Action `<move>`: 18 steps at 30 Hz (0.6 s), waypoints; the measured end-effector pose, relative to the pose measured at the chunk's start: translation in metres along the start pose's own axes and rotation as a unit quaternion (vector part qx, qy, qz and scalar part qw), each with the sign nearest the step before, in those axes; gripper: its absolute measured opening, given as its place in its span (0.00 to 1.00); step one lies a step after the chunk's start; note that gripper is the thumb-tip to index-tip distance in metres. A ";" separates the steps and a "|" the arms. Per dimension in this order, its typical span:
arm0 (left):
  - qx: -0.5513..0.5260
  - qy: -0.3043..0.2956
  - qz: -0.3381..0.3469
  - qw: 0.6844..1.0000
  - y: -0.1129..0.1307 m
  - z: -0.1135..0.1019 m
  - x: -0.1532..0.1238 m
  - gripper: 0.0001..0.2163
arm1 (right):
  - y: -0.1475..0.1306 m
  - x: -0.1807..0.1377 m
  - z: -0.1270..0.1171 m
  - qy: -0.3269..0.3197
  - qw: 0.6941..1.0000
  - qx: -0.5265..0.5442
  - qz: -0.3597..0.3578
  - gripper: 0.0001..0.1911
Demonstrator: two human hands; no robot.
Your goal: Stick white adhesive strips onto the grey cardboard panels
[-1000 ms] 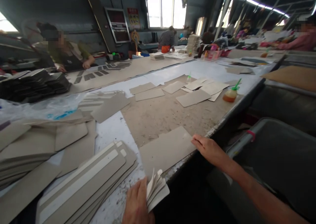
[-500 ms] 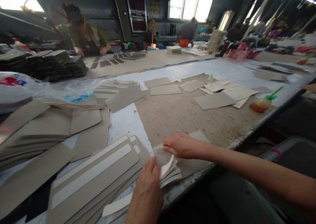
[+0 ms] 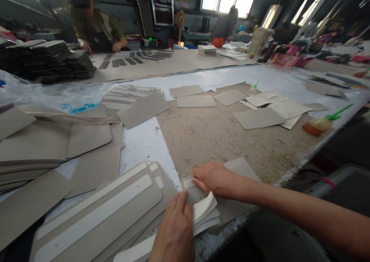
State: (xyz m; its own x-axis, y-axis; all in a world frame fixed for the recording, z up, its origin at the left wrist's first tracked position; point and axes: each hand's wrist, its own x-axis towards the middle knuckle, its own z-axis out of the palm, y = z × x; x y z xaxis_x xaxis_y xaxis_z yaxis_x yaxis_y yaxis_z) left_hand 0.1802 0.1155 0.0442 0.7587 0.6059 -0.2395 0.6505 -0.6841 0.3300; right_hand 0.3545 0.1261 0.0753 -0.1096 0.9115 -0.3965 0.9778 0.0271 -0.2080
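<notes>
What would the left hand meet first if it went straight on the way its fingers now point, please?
Probably the exposed end of the white strip on the grey board, just ahead of the left hand, though depth there is hard to judge.

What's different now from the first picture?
The right hand let go of the right end of the grey board and moved left; it now touches a pale strip at the board's left end. The left hand still holds the white strips, and the nearer bottle stayed put.
</notes>
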 end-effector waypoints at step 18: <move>0.021 0.012 0.026 0.999 -0.002 -0.002 0.005 0.25 | -0.008 0.008 0.005 0.003 0.999 -0.039 0.014 0.14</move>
State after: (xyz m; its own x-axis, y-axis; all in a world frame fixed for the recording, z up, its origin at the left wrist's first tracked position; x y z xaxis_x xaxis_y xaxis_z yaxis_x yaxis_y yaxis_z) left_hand 0.1820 0.1206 0.0439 0.7909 0.5782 -0.2006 0.6113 -0.7312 0.3027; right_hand 0.3454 0.1309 0.0692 -0.0818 0.9147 -0.3958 0.9914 0.0339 -0.1267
